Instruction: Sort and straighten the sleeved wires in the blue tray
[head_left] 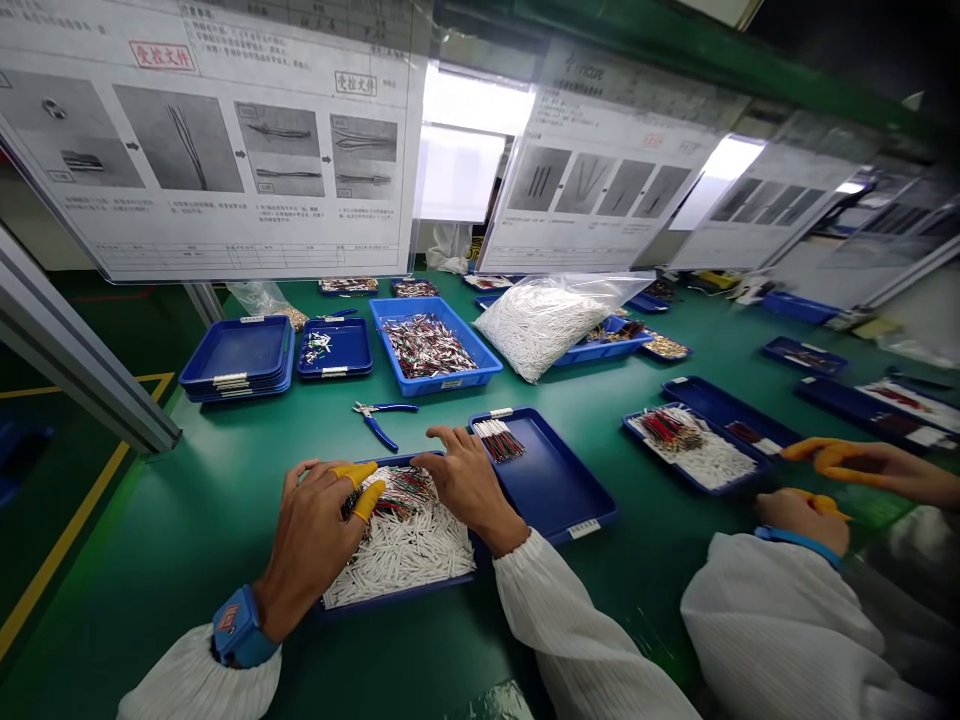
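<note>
My left hand [319,530], with yellow finger cots on thumb and forefinger, pinches a small bundle of red and green wires over a blue tray [390,598] full of small white tubes [409,548]. My right hand [466,483] rests on the tray's far edge, fingers curled down onto the wires [401,490]; what it grips is hidden. Just right lies a second blue tray [559,485] with a small wire bundle [499,438] in its far corner.
Blue-handled pliers [377,418] lie beyond the hands. Further back stand stacked blue trays [238,358], a bin of wires [431,345] and a bag of white tubes [544,322]. A co-worker's gloved hands [840,480] work at right. Instruction sheets [217,140] hang overhead.
</note>
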